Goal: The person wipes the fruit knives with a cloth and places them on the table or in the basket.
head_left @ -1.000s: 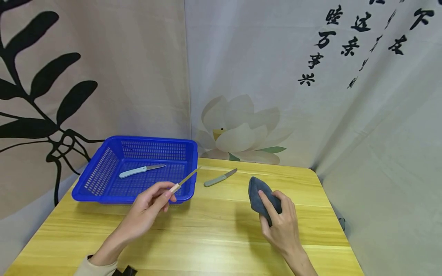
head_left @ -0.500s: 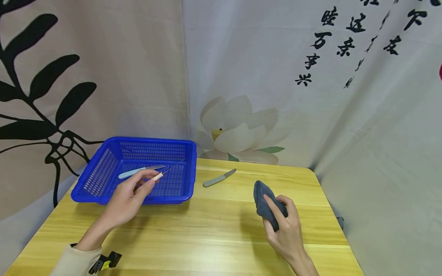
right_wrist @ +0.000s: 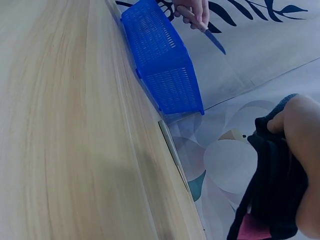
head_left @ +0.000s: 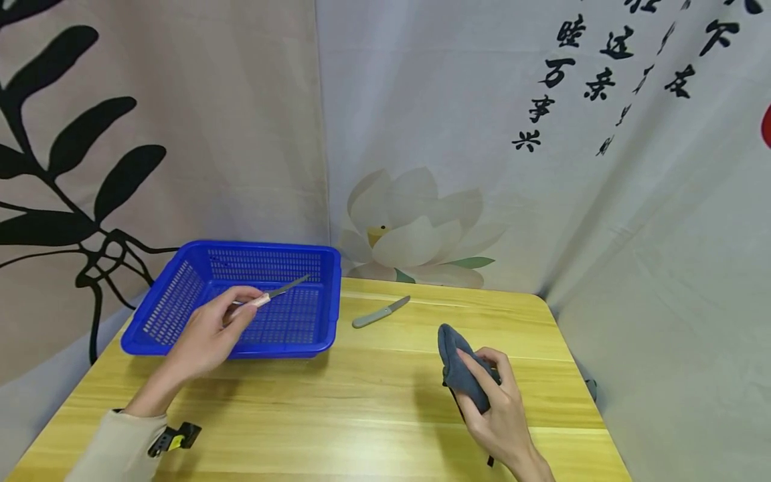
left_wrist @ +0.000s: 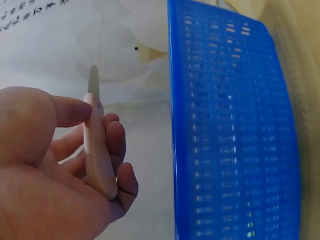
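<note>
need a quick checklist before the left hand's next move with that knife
1. Left hand clear of the blade: ok, it grips the pink-handled knife by its handle.
2. Held knife apart from the blue plastic basket: ok, the right wrist view shows it above the rim.
3. Space in the basket behind the left hand free: cannot tell, the hand hides part of it.
4. Right hand and the gray cloth it grips away from the blade: ok, both are right of the basket.
5. No knife loose on the wooden table: not ok, a gray-green-handled knife lies beside the basket.
</note>
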### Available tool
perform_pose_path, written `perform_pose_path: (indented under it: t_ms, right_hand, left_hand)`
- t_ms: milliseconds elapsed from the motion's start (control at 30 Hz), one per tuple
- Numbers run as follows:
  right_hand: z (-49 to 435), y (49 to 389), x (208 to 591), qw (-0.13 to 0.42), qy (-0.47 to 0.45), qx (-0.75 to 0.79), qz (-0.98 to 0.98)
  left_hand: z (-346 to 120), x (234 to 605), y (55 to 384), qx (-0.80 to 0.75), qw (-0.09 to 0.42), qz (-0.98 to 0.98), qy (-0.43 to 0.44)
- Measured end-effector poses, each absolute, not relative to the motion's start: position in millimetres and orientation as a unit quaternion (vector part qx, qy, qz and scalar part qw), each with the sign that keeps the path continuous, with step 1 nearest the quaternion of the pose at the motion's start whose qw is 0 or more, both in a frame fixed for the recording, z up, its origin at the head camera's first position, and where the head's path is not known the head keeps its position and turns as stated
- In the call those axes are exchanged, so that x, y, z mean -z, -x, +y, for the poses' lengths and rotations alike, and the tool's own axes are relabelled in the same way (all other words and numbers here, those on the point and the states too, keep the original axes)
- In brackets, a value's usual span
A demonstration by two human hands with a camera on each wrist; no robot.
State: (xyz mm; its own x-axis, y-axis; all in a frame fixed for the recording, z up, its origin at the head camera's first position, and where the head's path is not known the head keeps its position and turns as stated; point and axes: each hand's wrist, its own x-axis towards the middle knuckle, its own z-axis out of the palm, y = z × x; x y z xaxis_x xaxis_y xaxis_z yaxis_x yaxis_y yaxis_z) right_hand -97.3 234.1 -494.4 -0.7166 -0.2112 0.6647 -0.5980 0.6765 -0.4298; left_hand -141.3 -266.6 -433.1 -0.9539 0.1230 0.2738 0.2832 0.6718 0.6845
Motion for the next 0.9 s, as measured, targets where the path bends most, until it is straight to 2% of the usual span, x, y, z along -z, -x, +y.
perform_pose_path:
  t_ms: [533, 900]
  right_hand:
    - [235, 93, 493, 0.266, -0.231, -0.347, -0.869]
    - [234, 92, 492, 0.257, -0.229, -0.356, -0.869]
  left_hand:
    - [-287, 439, 161, 0.348, 0.056, -0.929, 0.116]
    - [-289, 444, 164, 0.331, 0.073, -0.934, 0.110]
